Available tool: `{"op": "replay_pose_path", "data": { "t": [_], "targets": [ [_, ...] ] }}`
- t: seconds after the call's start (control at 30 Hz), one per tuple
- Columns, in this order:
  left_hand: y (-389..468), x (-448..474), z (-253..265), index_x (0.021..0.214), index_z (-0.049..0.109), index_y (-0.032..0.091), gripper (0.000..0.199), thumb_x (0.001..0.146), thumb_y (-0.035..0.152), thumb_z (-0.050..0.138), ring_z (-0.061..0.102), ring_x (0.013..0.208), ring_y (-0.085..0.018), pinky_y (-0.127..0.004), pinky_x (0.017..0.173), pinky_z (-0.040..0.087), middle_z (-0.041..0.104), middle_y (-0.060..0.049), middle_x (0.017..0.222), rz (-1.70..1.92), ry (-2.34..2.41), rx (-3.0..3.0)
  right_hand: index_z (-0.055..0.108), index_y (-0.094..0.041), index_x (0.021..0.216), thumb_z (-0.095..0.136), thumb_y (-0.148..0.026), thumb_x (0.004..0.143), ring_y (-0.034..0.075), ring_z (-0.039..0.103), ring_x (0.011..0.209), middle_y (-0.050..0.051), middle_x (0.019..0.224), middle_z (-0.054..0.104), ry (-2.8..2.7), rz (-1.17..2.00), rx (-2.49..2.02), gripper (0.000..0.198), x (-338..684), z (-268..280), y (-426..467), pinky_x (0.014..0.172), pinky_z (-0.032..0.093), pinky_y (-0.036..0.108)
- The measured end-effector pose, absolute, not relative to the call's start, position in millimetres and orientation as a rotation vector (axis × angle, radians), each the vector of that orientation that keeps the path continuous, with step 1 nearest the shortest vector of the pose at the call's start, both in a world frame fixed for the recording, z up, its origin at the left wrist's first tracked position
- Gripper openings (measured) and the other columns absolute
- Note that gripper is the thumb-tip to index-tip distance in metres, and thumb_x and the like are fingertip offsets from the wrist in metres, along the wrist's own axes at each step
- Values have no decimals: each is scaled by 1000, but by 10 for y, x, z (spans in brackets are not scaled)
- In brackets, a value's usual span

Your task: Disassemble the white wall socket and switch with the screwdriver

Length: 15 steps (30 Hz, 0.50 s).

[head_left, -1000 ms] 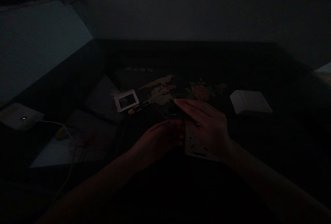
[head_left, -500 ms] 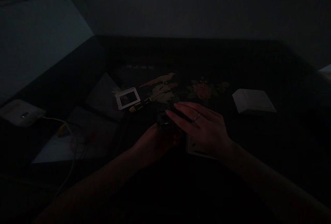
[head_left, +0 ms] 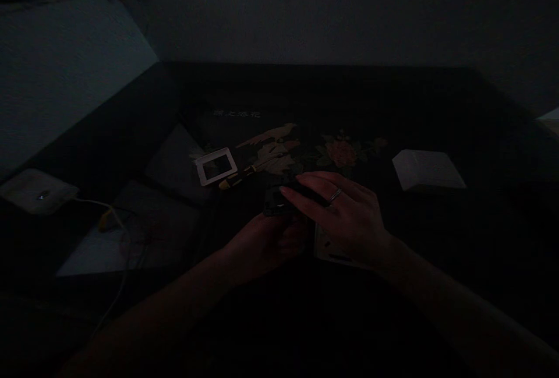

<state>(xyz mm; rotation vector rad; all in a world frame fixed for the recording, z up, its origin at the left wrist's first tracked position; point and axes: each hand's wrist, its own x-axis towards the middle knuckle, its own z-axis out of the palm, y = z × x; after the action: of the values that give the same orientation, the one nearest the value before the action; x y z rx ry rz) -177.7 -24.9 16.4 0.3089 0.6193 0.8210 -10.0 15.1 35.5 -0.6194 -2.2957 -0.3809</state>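
Note:
The picture is very dark. My left hand (head_left: 266, 244) is closed around the underside of a small dark block-like part (head_left: 277, 202), whose exact kind I cannot make out. Over its top and right side lies my right hand (head_left: 345, 209), with the fingertips pressed on the part and a ring on one finger. Below the right palm, a pale flat plate with dark slots (head_left: 336, 253) is partly covered. Just beyond the hands lie a yellow-and-black screwdriver (head_left: 238, 178) and a white square frame (head_left: 201, 171) with an open middle.
A white box-like piece (head_left: 430, 169) stands on the dark table at the right. On the left, a white device (head_left: 37, 191) trails a pale cable (head_left: 117, 221). Flower and bird pictures (head_left: 340, 154) decorate the tabletop, and a wall (head_left: 327, 11) rises behind.
The fingers of my left hand look slightly more curled under the dark part. Both hands otherwise keep nearly the same place, and the things on the table have not moved.

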Motion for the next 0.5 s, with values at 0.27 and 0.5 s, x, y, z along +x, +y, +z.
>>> {"op": "replay_pose_path", "data": {
  "t": [0.27, 0.5],
  "targets": [
    [-294, -1771, 144, 68, 55, 14, 24, 89, 25, 61, 26, 46, -5, -14, 44, 29, 31, 7, 56, 854, 674, 415, 74, -24, 115, 54, -10, 97, 19, 68, 83, 6, 94, 74, -2214, -399, -691, 30, -107, 360, 144, 69, 57, 31],
    [-79, -1965, 158, 76, 60, 15, 19, 86, 28, 70, 45, 56, -6, -16, 53, 39, 47, 3, 67, 976, 895, 636, 72, -21, 118, 56, -13, 96, 18, 66, 85, 7, 97, 71, -2168, -246, -779, 28, -13, 462, 220, 73, 56, 31]
  ]
}}
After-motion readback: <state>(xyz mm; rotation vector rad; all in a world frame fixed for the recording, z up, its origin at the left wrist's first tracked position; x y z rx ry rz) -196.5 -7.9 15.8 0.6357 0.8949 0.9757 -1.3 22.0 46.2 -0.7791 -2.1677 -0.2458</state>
